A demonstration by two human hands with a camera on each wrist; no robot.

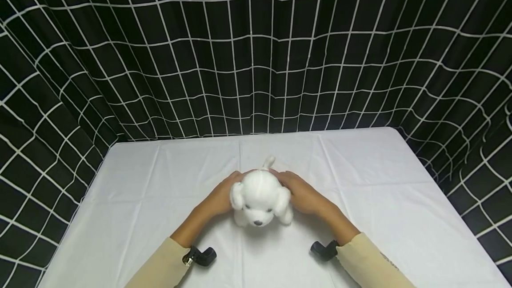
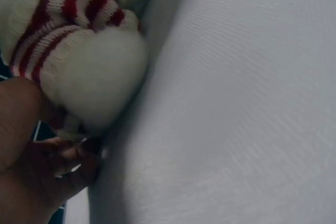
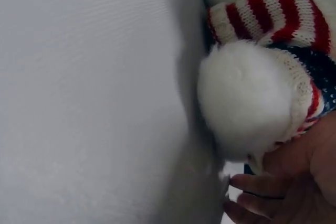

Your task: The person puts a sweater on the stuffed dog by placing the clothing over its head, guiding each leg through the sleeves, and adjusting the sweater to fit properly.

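A white plush dog (image 1: 259,192) stands on the white tablecloth, its head and dark nose facing me and its tail up behind. My left hand (image 1: 223,194) grips its flank from the left. From the other side my right hand (image 1: 301,192) holds it, most of the fingers hidden behind the toy in the head view. Both wrist views show its red-and-white striped knit sweater (image 2: 76,1) and rounded white paws. The left thumb lies against the sweater, with curled fingers (image 2: 79,174) low by the cloth. Right fingers (image 3: 257,184) also bend near the cloth.
White cloth (image 1: 132,181) with fold creases covers the table. Black curtains with a white grid (image 1: 260,57) enclose the back and both sides. A black wrist-mounted device (image 1: 204,257) sits at the left cuff, and another black device (image 1: 323,250) at the right.
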